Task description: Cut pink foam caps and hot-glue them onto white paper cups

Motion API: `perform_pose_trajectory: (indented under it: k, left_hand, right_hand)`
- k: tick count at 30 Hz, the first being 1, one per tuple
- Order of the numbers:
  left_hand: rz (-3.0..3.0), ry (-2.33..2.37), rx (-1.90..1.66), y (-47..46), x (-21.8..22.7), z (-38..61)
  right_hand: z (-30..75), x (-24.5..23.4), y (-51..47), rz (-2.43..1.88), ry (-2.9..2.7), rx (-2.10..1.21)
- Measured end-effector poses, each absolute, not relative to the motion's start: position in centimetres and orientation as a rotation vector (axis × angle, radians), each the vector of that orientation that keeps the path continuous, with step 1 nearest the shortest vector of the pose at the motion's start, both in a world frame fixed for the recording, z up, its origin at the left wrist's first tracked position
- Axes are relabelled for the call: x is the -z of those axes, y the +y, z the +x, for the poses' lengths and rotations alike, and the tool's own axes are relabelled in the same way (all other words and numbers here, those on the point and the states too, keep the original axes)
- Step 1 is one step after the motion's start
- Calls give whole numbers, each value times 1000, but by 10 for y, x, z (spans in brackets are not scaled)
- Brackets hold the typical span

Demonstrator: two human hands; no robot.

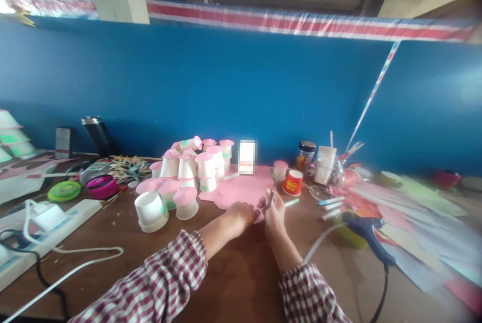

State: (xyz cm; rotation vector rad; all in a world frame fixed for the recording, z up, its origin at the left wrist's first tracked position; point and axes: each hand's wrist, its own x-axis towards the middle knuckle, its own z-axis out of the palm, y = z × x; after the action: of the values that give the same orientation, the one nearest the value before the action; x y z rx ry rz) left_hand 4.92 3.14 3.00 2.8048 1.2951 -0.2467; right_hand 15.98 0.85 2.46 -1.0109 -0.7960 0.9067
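My right hand (276, 215) is wrapped round a pair of scissors (268, 202) with dark handles. Beside it, my left hand (243, 216) is closed with its fingers bent down, pinching a piece of pink paper (259, 219) near the scissors. Just beyond both hands lies a large sheet of pink paper (241, 191). To the left, several white paper cups topped with pink discs (186, 204) stand grouped and stacked. One plain white cup (150, 212) sits upside down at their front. My fingertips are small and partly blurred.
A red paper cup (292, 183) and markers (331, 202) stand right of my hands. Further right lie a blue glue gun (365, 230) with its cord and blurred coloured sheets. On the left are a power strip (56, 235), white cable, magenta bowl-like object (101, 187) and black bottle (98, 134).
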Motion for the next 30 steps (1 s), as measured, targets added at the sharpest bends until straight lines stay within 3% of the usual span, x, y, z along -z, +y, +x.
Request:
perform_pose_trajectory:
  k: [13, 19, 30]
  left_hand:
    - [2745, 1323, 40, 25, -42, 47]
    - [2647, 1386, 166, 26, -51, 52]
    - [2602, 1398, 83, 22, -49, 51]
  right_hand:
    - [161, -24, 10, -930, -819, -916]
    - [162, -20, 13, -886, -782, -956]
    - [162, -25, 10, -970, -820, -913]
